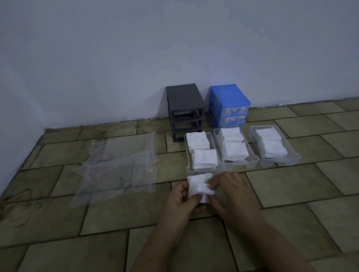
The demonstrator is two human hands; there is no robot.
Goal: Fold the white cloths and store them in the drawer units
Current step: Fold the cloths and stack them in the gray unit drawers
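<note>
A small white cloth (199,187) is held just above the tiled floor between both hands. My left hand (181,201) grips its left side and my right hand (232,192) pinches its right edge. Beyond the hands lie three clear drawers side by side: the left drawer (188,156), the middle drawer (219,148) and the right drawer (288,144). Each holds two folded white cloths (204,158). Against the wall stand a dark grey drawer unit (184,106) with empty slots and a blue drawer unit (228,103) with drawers in it.
A clear plastic bag (117,171) lies flat on the floor to the left of the drawers. A pale wall runs behind the units. The floor is brown tile.
</note>
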